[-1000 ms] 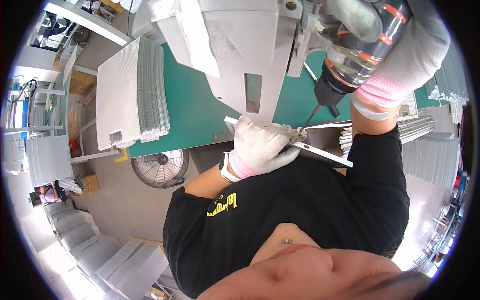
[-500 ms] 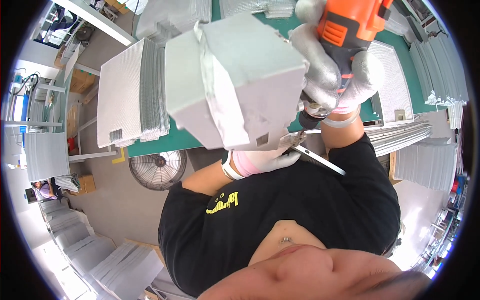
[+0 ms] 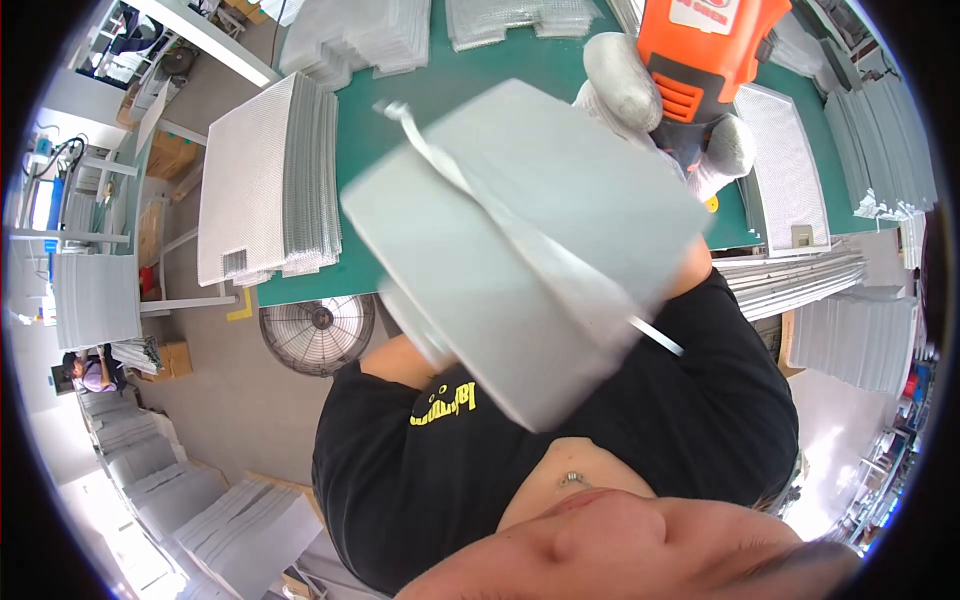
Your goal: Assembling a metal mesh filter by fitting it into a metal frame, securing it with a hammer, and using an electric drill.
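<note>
My right hand [image 3: 625,85], in a grey-white glove, is wrapped round the grip of an orange and black power drill [image 3: 700,55] at the upper right. A pale grey box-shaped piece [image 3: 430,260] with a white strap [image 3: 540,250] across it fills the middle, tilted and blurred. It hides my left hand; only the left forearm [image 3: 397,362] shows beside it. What that hand holds cannot be seen. A narrow white strip [image 3: 658,337] sticks out past the box's right side, in front of my black shirt. The drill's tip is hidden too.
A green table [image 3: 385,120] bears stacked mesh panels [image 3: 245,185] at the left and another panel stack [image 3: 785,165] at the right. More panels lie at its far side. A round floor fan [image 3: 318,335] stands below the left edge. Someone [image 3: 92,372] is far off at left.
The box has turned and tilted, dropping toward my chest and right, and now covers my left hand. My right hand and the drill have moved slightly up, away from the strip.
</note>
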Tool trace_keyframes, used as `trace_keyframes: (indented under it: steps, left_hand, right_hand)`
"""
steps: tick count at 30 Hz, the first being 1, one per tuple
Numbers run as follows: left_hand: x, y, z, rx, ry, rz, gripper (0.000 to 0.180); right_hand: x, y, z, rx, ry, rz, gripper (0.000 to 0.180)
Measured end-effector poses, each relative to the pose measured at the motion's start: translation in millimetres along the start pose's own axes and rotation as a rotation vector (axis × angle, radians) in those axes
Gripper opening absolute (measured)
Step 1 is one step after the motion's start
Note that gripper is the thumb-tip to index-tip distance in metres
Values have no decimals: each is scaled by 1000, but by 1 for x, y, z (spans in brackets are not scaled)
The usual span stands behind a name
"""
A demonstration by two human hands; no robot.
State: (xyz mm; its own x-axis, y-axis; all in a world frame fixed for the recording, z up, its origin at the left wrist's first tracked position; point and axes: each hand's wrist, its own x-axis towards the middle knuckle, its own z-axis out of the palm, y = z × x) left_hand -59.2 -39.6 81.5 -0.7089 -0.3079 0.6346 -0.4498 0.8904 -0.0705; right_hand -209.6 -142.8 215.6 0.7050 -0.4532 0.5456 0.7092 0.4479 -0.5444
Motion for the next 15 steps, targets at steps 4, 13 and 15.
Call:
trace_keyframes:
  steps: [4,13,15]
  left_hand:
    - [4,2,-2,35,-1,15,39]
    - [18,-6,-15,-511,121,-344,52]
    - [22,-16,-21,-251,60,-383,30]
  right_hand:
    - [1,3,2,-39,9,-2,60]
    - [19,-19,27,-56,190,-312,64]
    - [46,-33,60,-448,501,-677,57]
